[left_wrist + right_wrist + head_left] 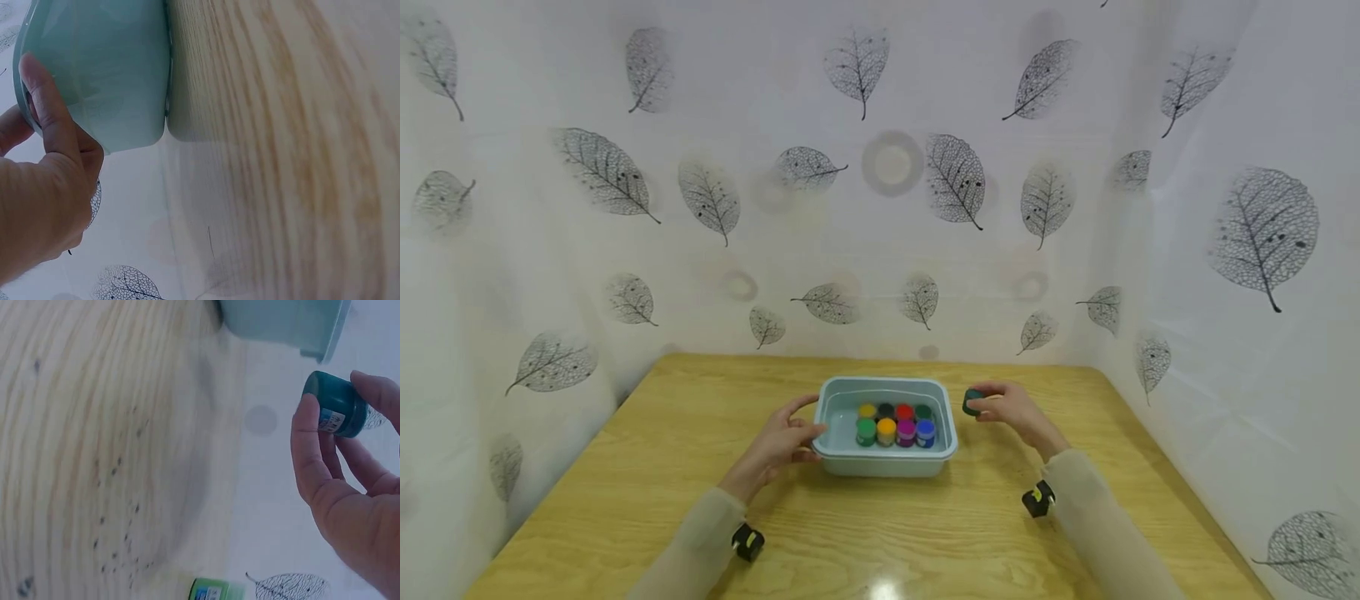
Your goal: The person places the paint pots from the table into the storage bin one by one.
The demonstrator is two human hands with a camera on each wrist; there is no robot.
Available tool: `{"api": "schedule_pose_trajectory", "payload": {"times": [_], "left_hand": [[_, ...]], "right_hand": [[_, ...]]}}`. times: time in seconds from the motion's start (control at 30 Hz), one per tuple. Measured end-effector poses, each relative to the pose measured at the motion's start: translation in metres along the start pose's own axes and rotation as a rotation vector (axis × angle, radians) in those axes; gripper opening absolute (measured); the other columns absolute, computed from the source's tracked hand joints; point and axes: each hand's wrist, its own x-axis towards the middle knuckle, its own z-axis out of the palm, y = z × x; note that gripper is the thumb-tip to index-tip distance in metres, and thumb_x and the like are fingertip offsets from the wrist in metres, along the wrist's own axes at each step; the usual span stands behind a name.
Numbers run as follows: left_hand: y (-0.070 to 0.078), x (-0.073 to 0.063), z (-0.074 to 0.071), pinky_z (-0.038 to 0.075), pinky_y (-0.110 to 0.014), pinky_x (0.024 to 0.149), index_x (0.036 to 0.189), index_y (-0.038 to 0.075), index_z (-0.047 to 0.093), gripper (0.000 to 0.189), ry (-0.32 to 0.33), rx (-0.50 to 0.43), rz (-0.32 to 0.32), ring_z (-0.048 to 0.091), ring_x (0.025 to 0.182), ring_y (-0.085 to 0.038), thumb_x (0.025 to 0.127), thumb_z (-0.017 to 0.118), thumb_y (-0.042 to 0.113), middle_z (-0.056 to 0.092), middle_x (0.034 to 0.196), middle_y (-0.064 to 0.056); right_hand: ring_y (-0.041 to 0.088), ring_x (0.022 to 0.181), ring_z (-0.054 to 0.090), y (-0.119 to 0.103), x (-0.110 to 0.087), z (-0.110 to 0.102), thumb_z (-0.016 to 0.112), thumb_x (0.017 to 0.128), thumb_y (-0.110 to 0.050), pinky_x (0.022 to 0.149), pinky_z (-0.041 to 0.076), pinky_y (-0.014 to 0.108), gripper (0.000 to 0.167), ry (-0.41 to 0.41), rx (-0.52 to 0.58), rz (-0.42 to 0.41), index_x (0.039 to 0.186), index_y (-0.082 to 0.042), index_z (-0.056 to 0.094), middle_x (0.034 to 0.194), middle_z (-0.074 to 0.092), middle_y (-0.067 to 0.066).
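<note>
A small dark green paint jar (973,402) is pinched between the thumb and fingers of my right hand (1011,410), right of a pale blue plastic basin. In the right wrist view the jar (337,404) is tipped on its side and carries a printed label. My left hand (781,442) grips the left rim of the basin (883,467), thumb and fingers on either side of the edge in the left wrist view. Inside the basin, two rows of small paint jars (886,432) in several colours stand toward the right; bare floor shows at its left.
A light green jar (209,589) lies at the lower edge of the right wrist view. The wooden table (647,467) bears the basin. A white curtain with leaf prints (805,242) hangs behind and along the sides. Both wrists wear small black cameras (748,542).
</note>
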Motion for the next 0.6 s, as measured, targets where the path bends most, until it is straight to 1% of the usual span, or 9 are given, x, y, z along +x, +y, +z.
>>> {"api": "schedule_pose_trajectory", "payload": {"times": [0.27, 0.37, 0.47, 0.53, 0.6], "left_hand": [[0.000, 0.001, -0.001, 0.059, -0.030, 0.058, 0.150, 0.019, 0.037, 0.066, 0.004, 0.004, -0.003, 0.064, 0.069, -0.016, 0.092, 0.067, 0.008, 0.062, 0.091, -0.013], [0.000, 0.001, -0.001, 0.059, -0.030, 0.059, 0.150, 0.019, 0.036, 0.066, 0.004, 0.007, -0.005, 0.064, 0.069, -0.016, 0.092, 0.067, 0.009, 0.062, 0.091, -0.013], [0.000, 0.001, -0.001, 0.059, -0.030, 0.059, 0.150, 0.019, 0.037, 0.066, 0.004, 0.008, -0.004, 0.064, 0.070, -0.016, 0.092, 0.067, 0.009, 0.061, 0.090, -0.013], [0.000, 0.001, -0.001, 0.059, -0.030, 0.059, 0.149, 0.019, 0.037, 0.065, 0.002, 0.010, -0.004, 0.064, 0.070, -0.016, 0.092, 0.067, 0.009, 0.062, 0.091, -0.013], [0.000, 0.000, -0.001, 0.059, -0.030, 0.059, 0.149, 0.019, 0.037, 0.065, 0.000, 0.005, -0.007, 0.064, 0.070, -0.016, 0.092, 0.067, 0.008, 0.063, 0.091, -0.014]], "right_hand": [[0.015, 0.091, 0.066, -0.017, -0.002, 0.023, 0.069, 0.092, -0.019, 0.093, 0.056, 0.045, 0.049, 0.027, 0.095, -0.073, 0.132, 0.005, 0.053, 0.123, 0.057, 0.019], [0.014, 0.092, 0.065, -0.025, -0.002, 0.034, 0.070, 0.092, -0.020, 0.090, 0.058, 0.043, 0.049, 0.036, 0.099, -0.109, 0.131, 0.006, 0.054, 0.121, 0.058, 0.018], [0.015, 0.092, 0.064, -0.031, -0.003, 0.045, 0.071, 0.091, -0.019, 0.085, 0.059, 0.038, 0.047, 0.056, 0.091, -0.127, 0.129, 0.006, 0.056, 0.117, 0.060, 0.017], [0.017, 0.092, 0.063, -0.035, -0.003, 0.053, 0.072, 0.090, -0.017, 0.084, 0.059, 0.038, 0.046, 0.063, 0.087, -0.131, 0.128, 0.005, 0.057, 0.114, 0.061, 0.016], [0.020, 0.092, 0.063, -0.037, -0.004, 0.062, 0.072, 0.089, -0.016, 0.085, 0.059, 0.042, 0.044, 0.065, 0.071, -0.138, 0.127, 0.003, 0.058, 0.111, 0.062, 0.015]]}}
